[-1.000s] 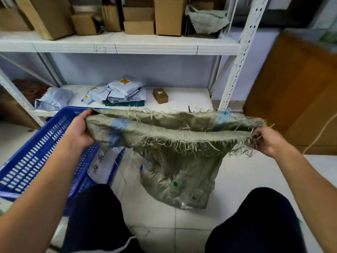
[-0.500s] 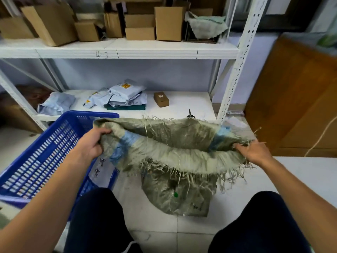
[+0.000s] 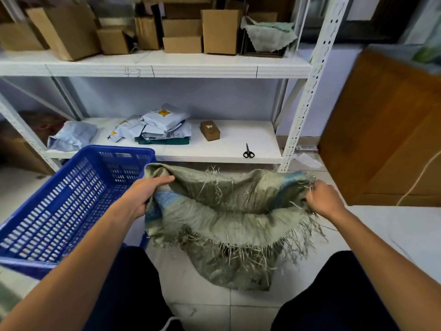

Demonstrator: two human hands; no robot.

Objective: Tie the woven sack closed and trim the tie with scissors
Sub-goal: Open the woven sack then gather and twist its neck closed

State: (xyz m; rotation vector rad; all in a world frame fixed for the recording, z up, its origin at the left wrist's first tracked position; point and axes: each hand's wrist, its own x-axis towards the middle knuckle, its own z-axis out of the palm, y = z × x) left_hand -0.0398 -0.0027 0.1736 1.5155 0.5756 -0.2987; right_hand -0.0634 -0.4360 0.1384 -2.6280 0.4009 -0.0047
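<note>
A grey-green woven sack (image 3: 224, 223) with frayed edges and blue stripes stands on the tiled floor between my knees. Its mouth gapes open and its near rim is folded outward. My left hand (image 3: 143, 197) grips the left side of the rim. The right side of the rim is bunched in my right hand (image 3: 324, 199). Black scissors (image 3: 248, 151) lie on the lower white shelf beyond the sack, near its right front edge. No tie or string shows at the sack.
A blue plastic crate (image 3: 69, 199) sits at my left, touching the sack. The lower shelf (image 3: 238, 149) holds mail bags (image 3: 157, 127) and a small brown box (image 3: 210, 130). Cardboard boxes fill the upper shelf. A wooden cabinet (image 3: 386, 130) stands at right.
Both hands have lowered and come closer together, so the sack's mouth went from stretched flat to slack and open. The scissors on the shelf have come into view.
</note>
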